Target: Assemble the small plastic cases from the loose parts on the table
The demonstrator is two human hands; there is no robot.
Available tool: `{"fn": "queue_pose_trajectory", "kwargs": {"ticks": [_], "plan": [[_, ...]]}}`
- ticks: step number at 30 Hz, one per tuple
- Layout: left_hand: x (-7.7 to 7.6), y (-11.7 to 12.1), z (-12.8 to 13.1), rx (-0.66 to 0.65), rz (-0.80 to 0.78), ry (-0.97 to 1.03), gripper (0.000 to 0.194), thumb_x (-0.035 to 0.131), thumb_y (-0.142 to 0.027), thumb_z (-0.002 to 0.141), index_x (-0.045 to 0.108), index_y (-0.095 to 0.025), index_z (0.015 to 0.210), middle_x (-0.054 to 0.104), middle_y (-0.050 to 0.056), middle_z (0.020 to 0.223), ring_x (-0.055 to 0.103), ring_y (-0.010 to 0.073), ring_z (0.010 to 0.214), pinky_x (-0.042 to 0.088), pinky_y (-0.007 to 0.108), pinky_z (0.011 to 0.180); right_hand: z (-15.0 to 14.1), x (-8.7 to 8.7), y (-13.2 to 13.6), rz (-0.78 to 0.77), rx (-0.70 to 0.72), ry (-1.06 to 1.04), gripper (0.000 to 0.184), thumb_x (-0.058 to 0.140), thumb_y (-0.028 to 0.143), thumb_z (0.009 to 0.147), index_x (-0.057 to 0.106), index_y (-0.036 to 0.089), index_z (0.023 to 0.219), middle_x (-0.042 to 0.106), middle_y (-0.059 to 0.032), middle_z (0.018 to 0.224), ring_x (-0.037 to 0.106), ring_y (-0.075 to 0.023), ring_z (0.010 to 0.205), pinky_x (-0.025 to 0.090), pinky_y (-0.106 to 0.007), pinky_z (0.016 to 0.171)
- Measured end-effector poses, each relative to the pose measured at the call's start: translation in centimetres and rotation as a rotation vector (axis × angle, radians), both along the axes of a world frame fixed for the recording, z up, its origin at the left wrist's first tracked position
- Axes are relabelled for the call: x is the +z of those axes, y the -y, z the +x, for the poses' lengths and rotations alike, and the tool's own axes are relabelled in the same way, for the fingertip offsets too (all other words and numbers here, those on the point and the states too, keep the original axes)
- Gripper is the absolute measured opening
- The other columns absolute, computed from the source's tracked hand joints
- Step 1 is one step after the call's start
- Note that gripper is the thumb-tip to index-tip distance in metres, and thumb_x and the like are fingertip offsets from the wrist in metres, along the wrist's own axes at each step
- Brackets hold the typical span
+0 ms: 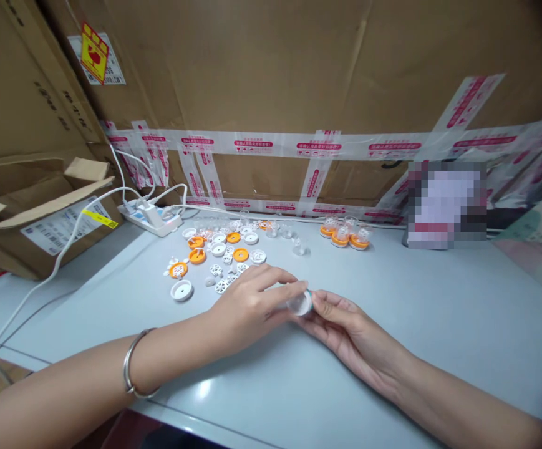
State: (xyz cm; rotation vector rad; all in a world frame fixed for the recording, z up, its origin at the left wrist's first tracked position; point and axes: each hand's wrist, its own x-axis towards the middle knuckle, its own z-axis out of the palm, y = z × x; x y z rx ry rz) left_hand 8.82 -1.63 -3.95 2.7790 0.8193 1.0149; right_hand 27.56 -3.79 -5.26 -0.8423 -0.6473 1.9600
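Note:
My right hand (pixel 345 321) pinches a small clear plastic cup (pixel 300 304) by its side, where a bit of teal shows at the edge. My left hand (pixel 256 299) reaches over from the other side, and its fingers close on the same cup; part of it is hidden behind them. Beyond my left hand lie loose parts: a white round base (pixel 181 290), orange rings (pixel 241 255), white perforated pieces (pixel 216 270) and clear domes (pixel 299 247). Farther back, several assembled units (pixel 340 235) with orange bases and clear tops stand grouped together.
A white power strip (pixel 153 218) with plugged-in cables sits at the back left, beside an open cardboard box (pixel 46 218). One white cable (pixel 60 252) runs down over the table's left side. Behind stands a large taped carton (pixel 271 75). A blurred-out upright object (pixel 446 209) is at the back right.

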Motion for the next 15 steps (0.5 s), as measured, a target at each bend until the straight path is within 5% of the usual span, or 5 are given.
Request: {"fn": "queue_pose_trajectory", "kwargs": {"ticks": [9, 15], "plan": [[-0.32, 0.21, 0.14, 0.002, -0.124, 0.120, 0.038, 0.058, -0.023, 0.084, 0.049, -0.016, 0.121, 0.061, 0.009, 0.096, 0.058, 0.0159, 0.087, 0.050, 0.030, 0.078, 0.11, 0.11, -0.18, 0.009, -0.039, -0.016, 0.007, 0.070, 0.018, 0.075, 0.071, 0.012, 0.077, 0.070, -0.0023, 0.079, 0.065, -0.0102, 0.079, 0.052, -0.021, 0.083], [-0.67, 0.25, 0.06, -0.032, -0.071, 0.117, 0.019, 0.055, -0.016, 0.085, 0.053, -0.015, 0.104, 0.063, 0.008, 0.094, 0.059, 0.0162, 0.087, 0.051, 0.030, 0.077, 0.00, 0.35, -0.08, 0.033, -0.027, 0.052, 0.011, 0.067, 0.021, 0.078, 0.072, 0.011, 0.077, 0.071, -0.0030, 0.077, 0.066, -0.0114, 0.079, 0.052, -0.024, 0.086]]}}
